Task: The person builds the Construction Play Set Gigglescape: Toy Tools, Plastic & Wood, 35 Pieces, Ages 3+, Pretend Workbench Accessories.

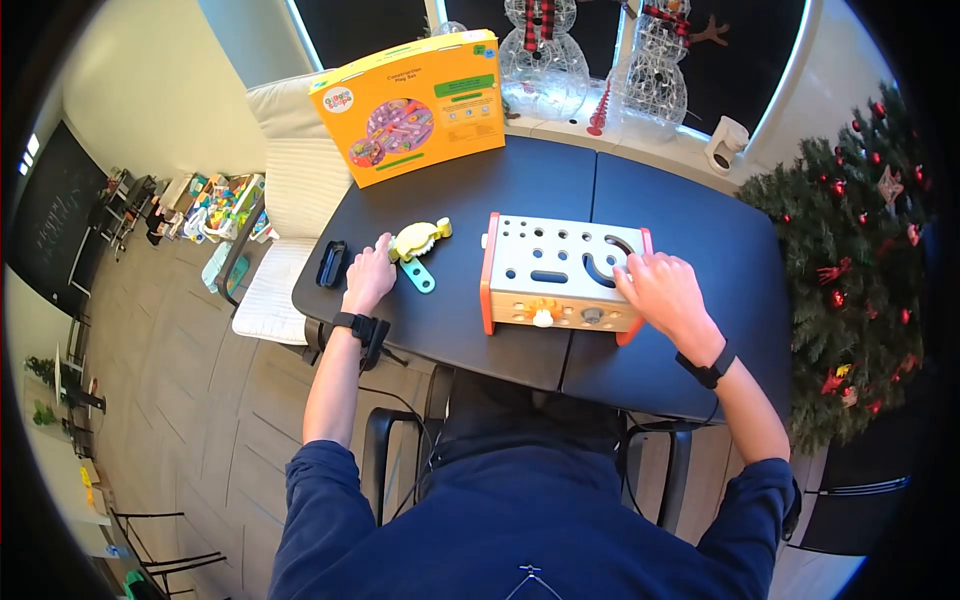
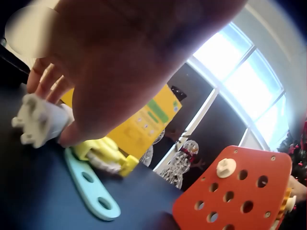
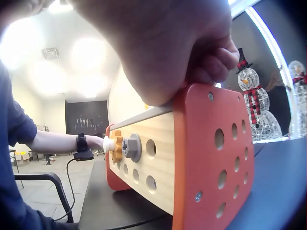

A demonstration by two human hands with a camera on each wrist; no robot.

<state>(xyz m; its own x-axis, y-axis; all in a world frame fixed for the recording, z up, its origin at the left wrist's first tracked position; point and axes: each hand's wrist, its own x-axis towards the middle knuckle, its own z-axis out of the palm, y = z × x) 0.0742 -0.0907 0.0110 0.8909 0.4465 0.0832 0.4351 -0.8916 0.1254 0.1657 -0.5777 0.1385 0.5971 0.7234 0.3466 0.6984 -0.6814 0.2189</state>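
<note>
My left hand (image 1: 372, 278) is low over the table's left part. Its thumb and fingers close around a pale grey toothed piece (image 2: 41, 120), which the hand hides in the head view. Right beside it lie a yellow toy saw (image 1: 418, 240) and a turquoise strip with holes (image 1: 418, 276). My right hand (image 1: 668, 290) grips the top right end of a toy workbench (image 1: 560, 262), fingers curled over the edge of its red side panel (image 3: 216, 153). An orange gear (image 3: 116, 146) with a white knob and a grey bolt (image 3: 132, 146) sit on the workbench's wooden front.
A yellow play set box (image 1: 410, 105) stands at the table's back left. A dark case (image 1: 332, 264) lies left of my left hand. Wire snowmen (image 1: 545, 60) line the windowsill behind, and a decorated tree (image 1: 840, 260) rises close to the table's right side.
</note>
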